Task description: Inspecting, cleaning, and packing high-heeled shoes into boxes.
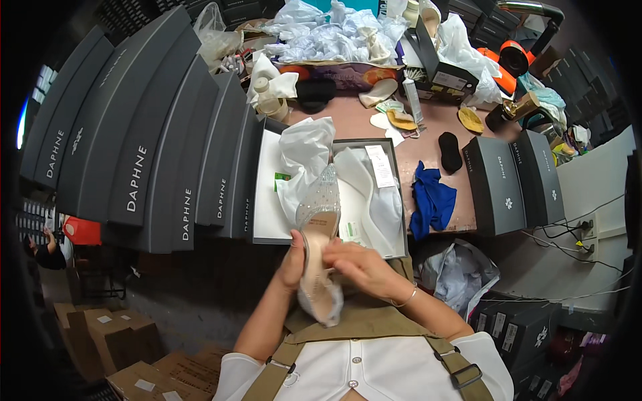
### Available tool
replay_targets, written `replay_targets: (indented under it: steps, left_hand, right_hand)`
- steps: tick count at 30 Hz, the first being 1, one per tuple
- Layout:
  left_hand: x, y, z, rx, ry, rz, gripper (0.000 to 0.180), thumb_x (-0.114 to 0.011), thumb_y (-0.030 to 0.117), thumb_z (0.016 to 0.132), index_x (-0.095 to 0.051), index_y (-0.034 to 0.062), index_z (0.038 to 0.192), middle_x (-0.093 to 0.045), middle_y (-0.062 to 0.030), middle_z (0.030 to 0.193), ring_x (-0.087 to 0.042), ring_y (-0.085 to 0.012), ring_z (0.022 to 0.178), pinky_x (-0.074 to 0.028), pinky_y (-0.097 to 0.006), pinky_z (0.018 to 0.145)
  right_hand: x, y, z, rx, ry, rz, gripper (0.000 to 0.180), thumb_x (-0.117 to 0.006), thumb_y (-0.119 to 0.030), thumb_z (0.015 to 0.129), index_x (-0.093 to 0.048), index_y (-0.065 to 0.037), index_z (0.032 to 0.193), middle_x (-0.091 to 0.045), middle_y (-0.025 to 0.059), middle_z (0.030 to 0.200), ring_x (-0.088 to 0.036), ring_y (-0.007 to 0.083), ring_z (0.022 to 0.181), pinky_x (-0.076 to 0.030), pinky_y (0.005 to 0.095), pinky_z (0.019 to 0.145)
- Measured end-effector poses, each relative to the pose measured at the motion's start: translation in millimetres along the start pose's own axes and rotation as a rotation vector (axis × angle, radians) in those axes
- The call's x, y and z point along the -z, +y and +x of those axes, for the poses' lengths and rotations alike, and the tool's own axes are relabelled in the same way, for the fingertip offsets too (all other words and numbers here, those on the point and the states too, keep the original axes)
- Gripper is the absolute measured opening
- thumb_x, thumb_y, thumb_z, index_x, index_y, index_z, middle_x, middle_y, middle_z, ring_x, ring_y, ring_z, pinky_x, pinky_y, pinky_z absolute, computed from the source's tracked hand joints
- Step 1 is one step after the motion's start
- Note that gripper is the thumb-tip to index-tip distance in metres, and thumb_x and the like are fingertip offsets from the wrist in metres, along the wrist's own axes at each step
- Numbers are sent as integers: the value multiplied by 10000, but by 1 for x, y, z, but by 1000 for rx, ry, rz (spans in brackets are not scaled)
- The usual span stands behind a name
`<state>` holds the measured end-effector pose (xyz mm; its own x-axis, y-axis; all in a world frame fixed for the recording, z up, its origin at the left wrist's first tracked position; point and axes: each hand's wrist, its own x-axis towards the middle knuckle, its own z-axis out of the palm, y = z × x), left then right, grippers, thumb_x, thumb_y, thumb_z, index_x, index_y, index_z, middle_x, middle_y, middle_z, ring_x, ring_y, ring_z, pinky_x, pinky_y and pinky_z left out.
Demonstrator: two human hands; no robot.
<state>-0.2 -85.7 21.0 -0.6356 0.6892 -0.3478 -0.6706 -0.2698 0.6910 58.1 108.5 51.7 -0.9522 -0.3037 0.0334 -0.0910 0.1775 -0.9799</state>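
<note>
In front of me, a sparkly, pointed shoe (321, 224) is held with its toe away from me and its pale insole facing up. My left hand (292, 262) is closed around its left side. At its right edge, the curled fingers of my right hand (361, 269) press against it; the fingertips are partly hidden. Just beyond, white tissue paper (304, 150) lies against the toe. An open shoe box (266, 214) with a white inside sits there, holding a white wrapped item (358, 174) and a printed slip (380, 166).
Tall dark shoe boxes (160, 134) line the left. Two more boxes (501, 187) stand at the right, near a blue cloth (433, 197) and a black pad (451, 152). Crumpled paper (328, 33) fills a carton at the back. A lined bin (461, 274) is below right.
</note>
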Motion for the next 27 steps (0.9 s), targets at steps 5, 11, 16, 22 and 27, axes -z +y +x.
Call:
replay_targets:
  steps: [5,11,16,22,27]
  left_hand:
    - [25,31,-22,388,-228,-99,814,-387,656,886,-448,-71,1248,-593,-248,1087,-648,-225,667,-551,-311,584]
    - [17,18,-40,701,-196,-123,557,-528,359,912,-462,-130,1170,-614,-273,997,-650,-252,643,-540,-310,540]
    - [25,5,-37,759,-218,-167,470,-535,249,911,-429,-44,1262,-619,-238,1021,-651,-227,674,-541,-300,586]
    - [27,6,-30,704,-223,-106,488,-572,222,896,-425,-22,1293,-621,-208,1037,-648,-207,735,-537,-299,672]
    - [32,11,-23,558,-254,84,459,-567,228,909,-463,-16,1284,-621,-158,1053,-634,-183,845,-514,-301,772]
  right_hand:
    - [31,-12,4,-54,349,332,580,-651,-108,864,-397,-1,1375,-520,128,1296,-506,195,1180,-409,350,984]
    - [20,2,4,-111,2,679,558,-662,-124,865,-427,-27,1362,-530,106,1296,-532,170,1148,-419,324,995]
    - [21,0,-4,-164,-38,681,523,-645,-93,872,-441,-15,1347,-514,117,1322,-493,177,1202,-389,333,1024]
    - [25,-1,-2,-149,-65,641,510,-639,-91,872,-450,-16,1340,-516,122,1320,-494,189,1205,-389,342,1027]
    - [23,1,2,-105,-50,607,506,-600,-86,877,-441,-40,1355,-523,104,1309,-515,181,1176,-397,333,1016]
